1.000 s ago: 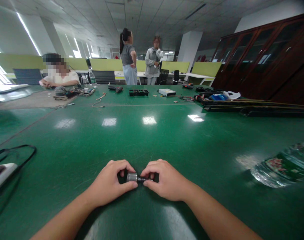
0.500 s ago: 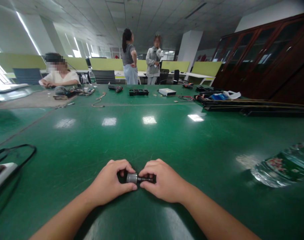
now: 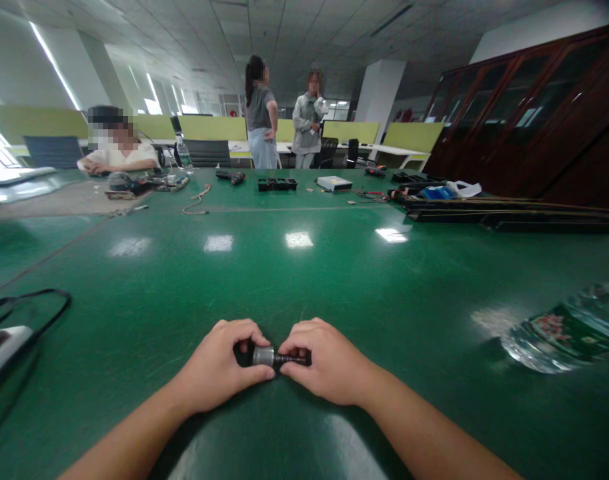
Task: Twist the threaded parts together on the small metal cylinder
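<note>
Low over the green table, a small silver metal cylinder with a dark ridged shaft (image 3: 263, 356) lies sideways between my two hands. My left hand (image 3: 221, 363) is closed round the cylinder end, thumb below and fingers above. On the shaft end, my right hand (image 3: 325, 363) pinches with thumb and fingers. The fingertips of both hands nearly meet where the shaft leaves the cylinder. The exact kind of this part cannot be made out, and the fingers cover some of it.
A water bottle (image 3: 567, 331) lies at right on the green table (image 3: 294, 287). At left are a white device (image 3: 7, 350) and a black cable (image 3: 59, 293). Across the far side sit a power drill (image 3: 231, 177), a silver box (image 3: 334, 183) and black rails (image 3: 524, 217). Several people are beyond.
</note>
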A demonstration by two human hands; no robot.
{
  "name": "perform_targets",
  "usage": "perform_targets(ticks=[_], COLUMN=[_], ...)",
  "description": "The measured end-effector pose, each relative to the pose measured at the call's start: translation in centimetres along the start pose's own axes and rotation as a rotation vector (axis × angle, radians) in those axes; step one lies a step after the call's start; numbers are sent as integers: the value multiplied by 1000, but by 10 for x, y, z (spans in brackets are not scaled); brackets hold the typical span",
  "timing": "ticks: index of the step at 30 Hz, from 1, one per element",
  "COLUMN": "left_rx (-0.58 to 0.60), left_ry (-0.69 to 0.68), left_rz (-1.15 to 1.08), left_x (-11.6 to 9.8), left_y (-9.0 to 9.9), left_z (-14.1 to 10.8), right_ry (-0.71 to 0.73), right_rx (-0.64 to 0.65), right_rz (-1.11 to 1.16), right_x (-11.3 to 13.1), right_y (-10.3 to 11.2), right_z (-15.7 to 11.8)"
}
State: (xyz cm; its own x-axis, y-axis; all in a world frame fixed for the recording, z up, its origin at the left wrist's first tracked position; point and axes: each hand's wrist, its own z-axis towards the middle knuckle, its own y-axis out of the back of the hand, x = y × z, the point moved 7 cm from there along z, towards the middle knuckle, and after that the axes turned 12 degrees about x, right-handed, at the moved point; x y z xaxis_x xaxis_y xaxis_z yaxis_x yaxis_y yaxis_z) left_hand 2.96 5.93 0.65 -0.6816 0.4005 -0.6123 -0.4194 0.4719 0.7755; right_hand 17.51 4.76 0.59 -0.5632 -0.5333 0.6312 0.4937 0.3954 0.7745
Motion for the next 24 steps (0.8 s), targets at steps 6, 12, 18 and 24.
perform_targets(ticks=[6,12,18,24], left_rx=[-6,4,-2,2], left_ry=[3,-12,-2,0], left_rz=[0,-14,-9,-17], left_x=[1,1,2,2], left_y=[-1,-2,-1,-1], left_z=[-1,-1,0,0], right_ry=[6,-20,-105,-217], right_rx=[1,22,104,58], right_rz=[5,-5,22,23], right_x=[0,-2,-24,-48], right_y=[3,6,19,36], right_z=[-1,-4,-14,-24])
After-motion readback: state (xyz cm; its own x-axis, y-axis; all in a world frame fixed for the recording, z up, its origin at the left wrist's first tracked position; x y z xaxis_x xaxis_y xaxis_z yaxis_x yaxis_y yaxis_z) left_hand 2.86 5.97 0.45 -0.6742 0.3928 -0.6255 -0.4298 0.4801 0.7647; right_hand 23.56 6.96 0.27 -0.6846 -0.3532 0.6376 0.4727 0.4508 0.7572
